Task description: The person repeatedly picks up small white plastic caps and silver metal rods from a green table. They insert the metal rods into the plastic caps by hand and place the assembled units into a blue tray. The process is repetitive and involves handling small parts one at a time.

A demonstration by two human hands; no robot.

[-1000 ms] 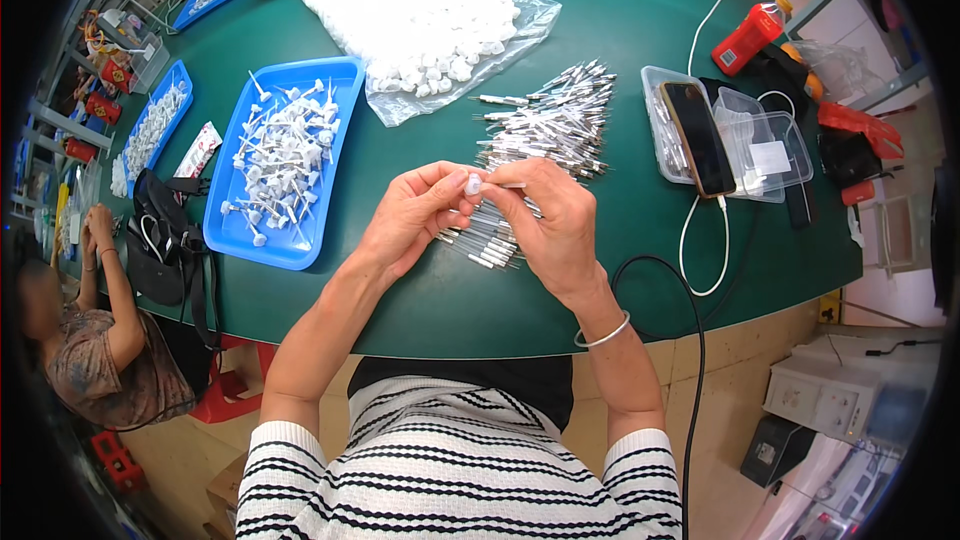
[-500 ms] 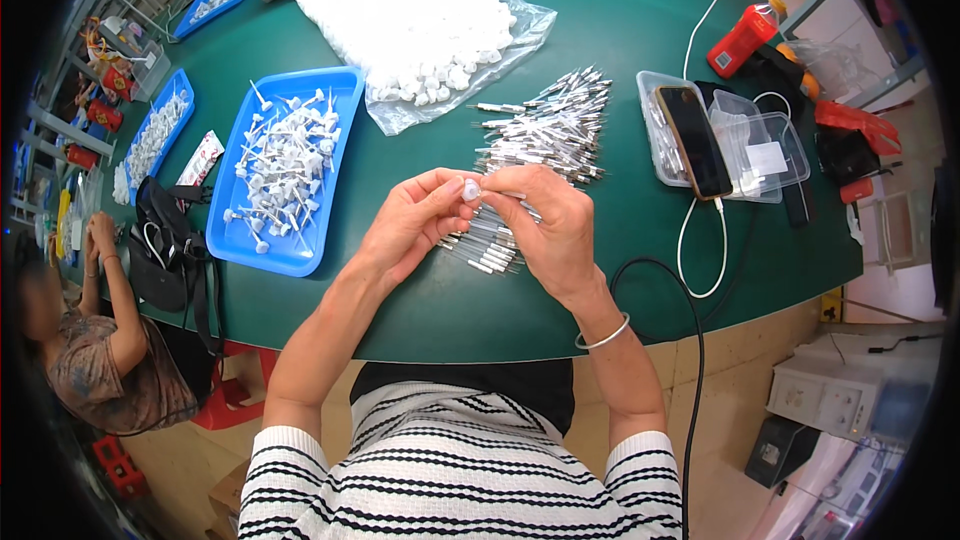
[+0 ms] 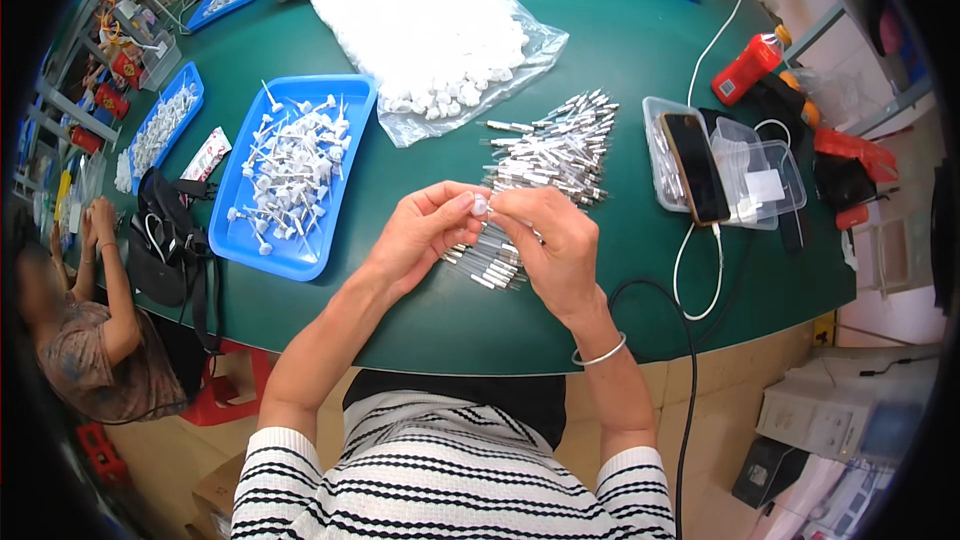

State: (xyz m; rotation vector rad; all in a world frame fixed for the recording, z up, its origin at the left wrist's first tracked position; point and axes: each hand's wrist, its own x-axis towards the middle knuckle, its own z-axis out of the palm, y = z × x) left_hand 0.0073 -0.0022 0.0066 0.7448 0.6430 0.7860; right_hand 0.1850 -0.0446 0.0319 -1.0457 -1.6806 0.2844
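Over the near middle of the green table (image 3: 380, 325), my left hand (image 3: 420, 235) pinches a small white plastic cap (image 3: 479, 205) between thumb and fingertips. My right hand (image 3: 555, 240) meets it from the right, thumb and forefinger pressed together right beside the cap; what they grip is hidden. Under and beyond both hands lies a heap of thin rods with silvery metal ends (image 3: 560, 155). To the left, a blue tray (image 3: 272, 265) holds many white caps with thin stems attached. Beyond my hands rests a large clear bag of loose white caps (image 3: 425, 25).
At right, a phone (image 3: 694, 168) lies across clear plastic boxes (image 3: 775, 160), with a white cable. A red bottle (image 3: 748, 70) stands farther back. A black bag (image 3: 160, 240) lies left of the tray, near a seated person (image 3: 100, 340). A black cable (image 3: 692, 390) hangs off the edge.
The view has shifted slightly, so the table's things sit a little lower. My hands stay together at the cap, with only small finger movement.
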